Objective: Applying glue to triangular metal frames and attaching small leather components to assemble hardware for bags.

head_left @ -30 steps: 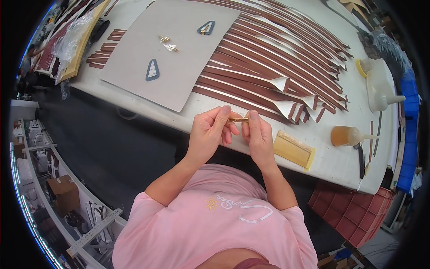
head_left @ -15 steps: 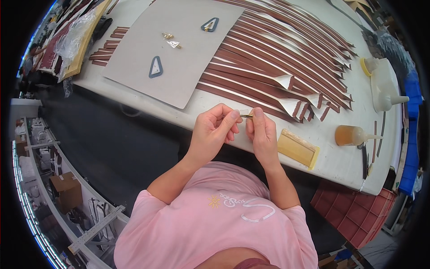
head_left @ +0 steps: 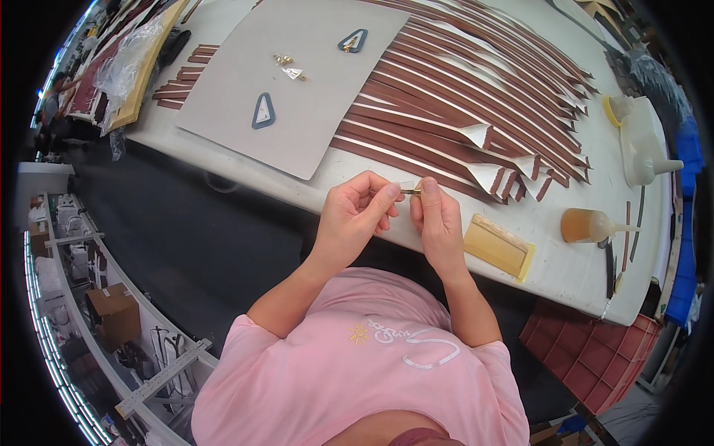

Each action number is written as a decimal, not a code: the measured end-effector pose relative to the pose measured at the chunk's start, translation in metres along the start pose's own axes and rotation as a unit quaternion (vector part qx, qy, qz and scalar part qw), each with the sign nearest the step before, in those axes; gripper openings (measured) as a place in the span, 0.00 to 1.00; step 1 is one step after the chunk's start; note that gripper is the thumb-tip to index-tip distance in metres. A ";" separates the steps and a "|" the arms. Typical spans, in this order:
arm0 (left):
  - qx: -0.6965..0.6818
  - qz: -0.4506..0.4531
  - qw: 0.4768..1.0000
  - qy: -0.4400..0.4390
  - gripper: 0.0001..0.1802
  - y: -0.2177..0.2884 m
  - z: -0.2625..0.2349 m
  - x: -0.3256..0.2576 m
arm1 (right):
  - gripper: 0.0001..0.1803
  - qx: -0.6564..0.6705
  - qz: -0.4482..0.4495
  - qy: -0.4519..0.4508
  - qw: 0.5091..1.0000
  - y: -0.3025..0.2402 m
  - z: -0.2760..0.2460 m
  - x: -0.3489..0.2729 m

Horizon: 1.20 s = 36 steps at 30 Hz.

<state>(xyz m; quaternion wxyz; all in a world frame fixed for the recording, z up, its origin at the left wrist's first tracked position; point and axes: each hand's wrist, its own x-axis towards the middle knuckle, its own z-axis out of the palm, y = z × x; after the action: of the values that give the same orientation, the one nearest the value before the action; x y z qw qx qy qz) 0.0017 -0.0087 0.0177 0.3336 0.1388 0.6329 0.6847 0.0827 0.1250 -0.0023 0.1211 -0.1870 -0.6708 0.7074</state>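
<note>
Held up at the table's near edge, a small gold-coloured metal fitting (head_left: 410,191) with a clear film-like piece spans between my fingertips. My left hand (head_left: 355,214) pinches its left end, and my right hand (head_left: 439,221) pinches the right end between thumb and forefinger. Its exact kind is too small to tell. Beyond my hands lies a grey board (head_left: 223,89). On it rest a dark blue triangular piece (head_left: 270,115), a second such triangle (head_left: 361,44) with a gold part on it, some gold hardware (head_left: 282,59), and a clear-wrapped gold piece (head_left: 294,73).
Maroon strips with white edges (head_left: 424,119) cover much of the table. A yellow tray (head_left: 494,249) lies right of my hands, near an amber-filled squeeze bottle (head_left: 581,225) and a white spouted bottle (head_left: 641,149). A red crate (head_left: 587,353) stands below the table's right edge.
My hands keep the same pinch on the metal fitting, which has tilted slightly and shows a little more. The whole view has shifted a touch; the things on the table lie as before.
</note>
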 end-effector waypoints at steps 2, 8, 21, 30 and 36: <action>-0.010 0.002 1.000 -0.005 0.15 0.000 -0.001 0.000 | 0.28 -0.004 -0.003 0.001 1.000 0.002 -0.001 0.000; 0.005 0.038 0.999 -0.009 0.14 0.004 -0.008 0.000 | 0.29 0.012 -0.006 0.003 1.000 0.001 -0.002 0.000; -0.084 0.066 0.991 0.086 0.17 -0.012 -0.045 -0.010 | 0.26 0.020 -0.020 -0.014 1.000 0.000 -0.009 -0.003; 0.008 0.072 0.995 0.074 0.13 0.002 -0.022 0.001 | 0.26 0.017 -0.015 -0.018 1.000 -0.001 -0.008 -0.004; -0.097 0.064 0.993 0.010 0.13 -0.017 -0.032 0.001 | 0.27 0.042 0.004 -0.003 0.999 -0.003 -0.002 -0.005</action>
<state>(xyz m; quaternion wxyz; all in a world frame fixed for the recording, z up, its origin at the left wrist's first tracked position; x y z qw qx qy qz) -0.0135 -0.0329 -0.0044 0.2946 0.1391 0.5565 0.7643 0.0883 0.1251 0.0009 0.1238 -0.1827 -0.6398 0.7362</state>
